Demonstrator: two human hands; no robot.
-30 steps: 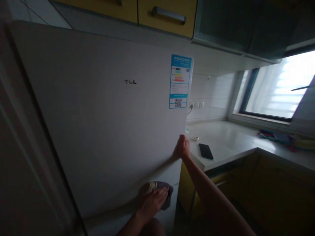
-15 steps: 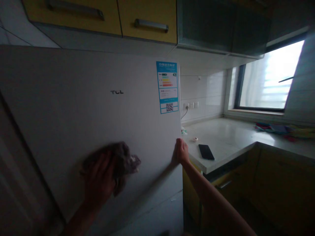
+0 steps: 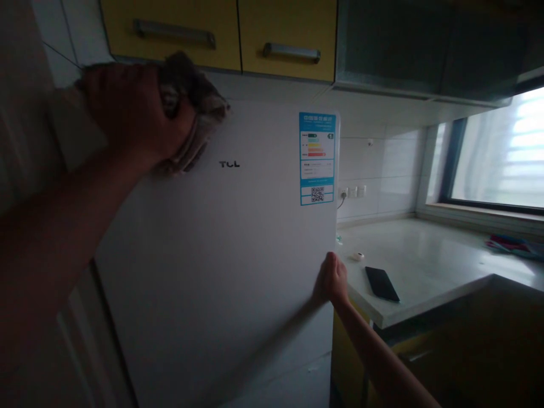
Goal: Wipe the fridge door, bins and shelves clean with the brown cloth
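A white fridge door fills the middle of the view, with a logo and a blue energy label near its top right. My left hand is raised to the door's top left corner and presses a crumpled grey-brown cloth against it. My right hand is closed round the door's right edge at about mid height, next to the countertop.
A pale countertop runs right of the fridge, with a black phone and a small round white object on it. Yellow wall cabinets hang above. A window and coloured cloths lie at far right.
My left hand has swept the cloth from the door's lower edge up and left to its top left corner. My right hand has stayed on the door's right edge.
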